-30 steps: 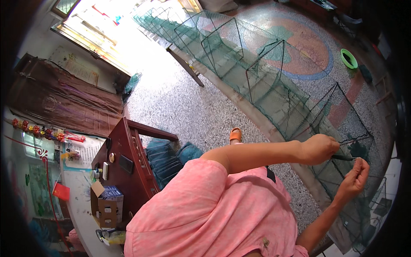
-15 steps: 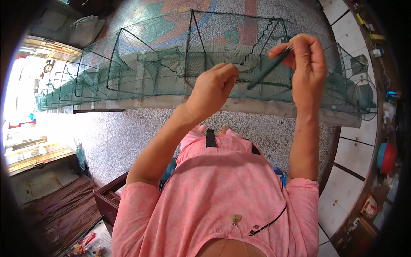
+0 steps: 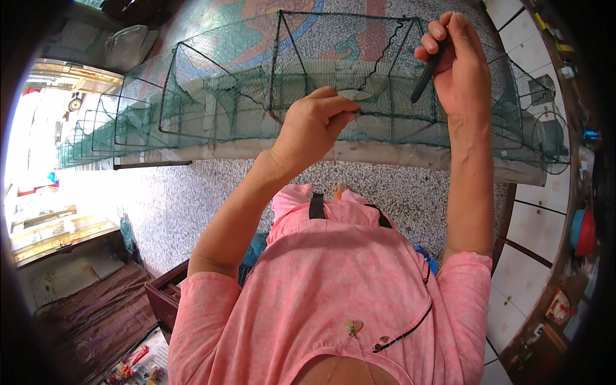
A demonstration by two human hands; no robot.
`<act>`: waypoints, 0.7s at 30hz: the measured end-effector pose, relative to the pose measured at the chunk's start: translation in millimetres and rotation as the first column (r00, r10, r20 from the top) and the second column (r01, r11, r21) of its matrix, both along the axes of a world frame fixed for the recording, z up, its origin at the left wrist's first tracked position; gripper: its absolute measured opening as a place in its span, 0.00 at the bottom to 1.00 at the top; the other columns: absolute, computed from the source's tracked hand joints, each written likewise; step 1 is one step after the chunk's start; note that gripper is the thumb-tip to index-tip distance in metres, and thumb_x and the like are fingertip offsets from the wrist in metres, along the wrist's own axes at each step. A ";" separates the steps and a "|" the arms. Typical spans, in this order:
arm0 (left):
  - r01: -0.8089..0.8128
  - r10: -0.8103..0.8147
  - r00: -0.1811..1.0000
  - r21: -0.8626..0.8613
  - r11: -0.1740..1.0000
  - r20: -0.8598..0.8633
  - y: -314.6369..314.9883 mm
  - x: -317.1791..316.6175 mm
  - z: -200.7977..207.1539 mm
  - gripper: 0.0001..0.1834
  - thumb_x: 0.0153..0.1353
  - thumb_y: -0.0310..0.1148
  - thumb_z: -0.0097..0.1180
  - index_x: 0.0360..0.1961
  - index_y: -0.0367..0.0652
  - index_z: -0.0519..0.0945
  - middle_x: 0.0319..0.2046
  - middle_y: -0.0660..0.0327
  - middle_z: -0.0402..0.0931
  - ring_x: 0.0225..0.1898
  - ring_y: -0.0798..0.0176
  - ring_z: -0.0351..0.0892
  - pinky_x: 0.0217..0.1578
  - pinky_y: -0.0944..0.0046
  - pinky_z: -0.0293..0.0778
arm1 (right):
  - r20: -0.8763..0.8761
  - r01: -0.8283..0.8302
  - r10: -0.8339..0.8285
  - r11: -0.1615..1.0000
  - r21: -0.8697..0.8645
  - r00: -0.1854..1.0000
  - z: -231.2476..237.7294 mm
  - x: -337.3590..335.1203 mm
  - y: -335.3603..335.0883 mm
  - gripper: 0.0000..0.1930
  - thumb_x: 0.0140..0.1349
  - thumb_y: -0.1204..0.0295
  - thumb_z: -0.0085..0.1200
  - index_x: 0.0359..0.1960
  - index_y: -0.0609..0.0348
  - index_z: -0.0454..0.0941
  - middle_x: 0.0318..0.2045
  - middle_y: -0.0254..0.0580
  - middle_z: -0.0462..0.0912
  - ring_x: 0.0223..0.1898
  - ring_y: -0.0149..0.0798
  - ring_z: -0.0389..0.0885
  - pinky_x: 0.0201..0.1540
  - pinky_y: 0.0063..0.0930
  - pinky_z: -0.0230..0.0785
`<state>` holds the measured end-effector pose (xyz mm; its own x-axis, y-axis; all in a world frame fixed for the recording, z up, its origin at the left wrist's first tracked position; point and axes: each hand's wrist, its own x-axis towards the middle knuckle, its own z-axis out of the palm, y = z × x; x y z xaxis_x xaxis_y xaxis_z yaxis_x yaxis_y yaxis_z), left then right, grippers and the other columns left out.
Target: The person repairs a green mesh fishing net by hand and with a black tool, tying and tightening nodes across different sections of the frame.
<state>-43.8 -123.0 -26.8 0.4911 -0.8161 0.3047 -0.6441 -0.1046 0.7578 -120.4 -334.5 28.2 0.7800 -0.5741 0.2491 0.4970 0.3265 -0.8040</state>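
A long green mesh net trap (image 3: 218, 106), held out by several dark rectangular frames, stretches from left to right before me. At its near lower frame bar, my left hand (image 3: 313, 125) is closed, thumb and forefinger pinching the mesh or a thread; the exact bit is too small to make out. Raised above the net's right part, my right hand (image 3: 461, 70) is closed around a slim dark green netting needle (image 3: 425, 80), whose tip points down and left. Any thread between the two hands is too fine to see clearly.
Under the net's near edge runs a pale greyish sheet (image 3: 398, 154). White cabinet doors (image 3: 536, 231) line the right side, with a red and blue bowl (image 3: 584, 232) beyond. A dark wooden piece of furniture (image 3: 160, 298) stands near my left elbow, beside a brown-covered surface (image 3: 96, 314).
My right hand has risen and moved slightly right with the netting needle, which now hangs steeper. My left hand keeps its pinch at the frame bar, almost in place.
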 end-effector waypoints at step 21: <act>-0.010 0.006 0.999 0.085 0.996 0.048 -2.7 -2.3 10.8 0.08 0.56 0.25 0.58 0.38 0.40 0.79 0.26 0.58 0.69 0.26 0.60 0.69 0.27 0.63 0.64 | 0.150 -0.105 0.259 0.759 -0.643 0.954 67.3 23.6 162.0 0.07 0.53 0.72 0.60 0.24 0.58 0.74 0.18 0.45 0.78 0.20 0.45 0.78 0.22 0.38 0.69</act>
<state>-46.1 -125.7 -16.0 0.4844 -0.8362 0.2573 -0.6781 -0.1730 0.7143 -96.8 -172.4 95.5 0.7347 -0.0845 0.6731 0.6654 -0.1034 -0.7393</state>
